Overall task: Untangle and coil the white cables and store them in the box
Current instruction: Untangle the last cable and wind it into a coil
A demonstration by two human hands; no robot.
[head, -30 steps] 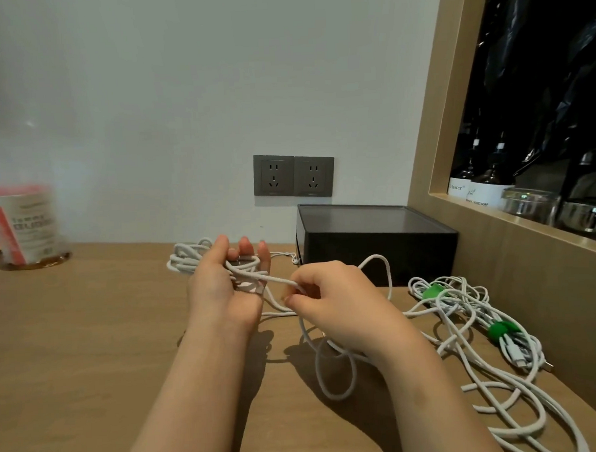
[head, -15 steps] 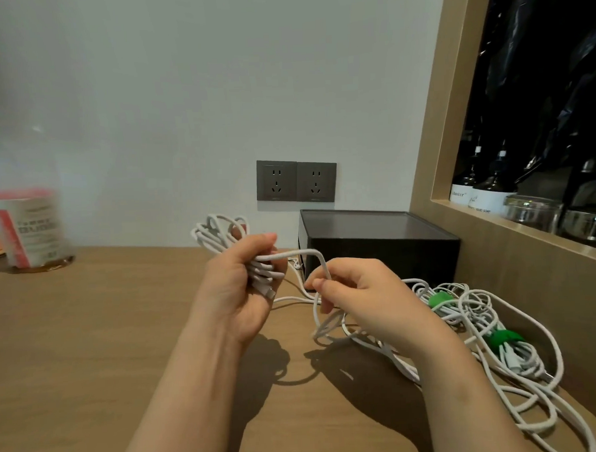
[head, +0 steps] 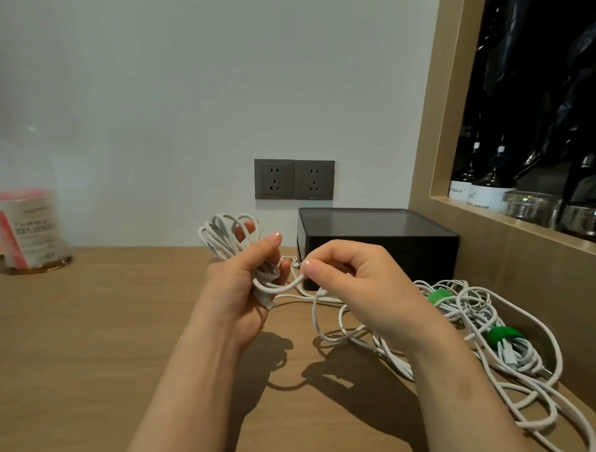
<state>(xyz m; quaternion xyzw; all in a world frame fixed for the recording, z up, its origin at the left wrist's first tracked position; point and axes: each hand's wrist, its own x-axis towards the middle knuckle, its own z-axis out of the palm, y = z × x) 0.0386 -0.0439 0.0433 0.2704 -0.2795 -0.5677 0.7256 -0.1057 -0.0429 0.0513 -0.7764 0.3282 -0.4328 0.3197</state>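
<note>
My left hand [head: 239, 290] grips a coil of white cable [head: 222, 237] held above the wooden table, its loops sticking up past the fingers and a plug end hanging below the palm. My right hand [head: 355, 284] pinches the same cable's free strand just right of the coil; the strand drops in loops to the table. A dark box [head: 376, 243] with its lid on stands against the wall behind my right hand. A tangle of white cables [head: 493, 350] with two green ties lies on the table at the right.
A blurred jar with a red and white label [head: 25, 231] stands at the far left. Two grey wall sockets [head: 294, 180] sit above the box. A wooden-framed shelf [head: 527, 198] with bottles and glass jars borders the table's right side.
Both hands rose from the table with the cable. My right hand moved closer to the coil and higher, shortening the strand between the hands. The tangle at the right shifted slightly.
</note>
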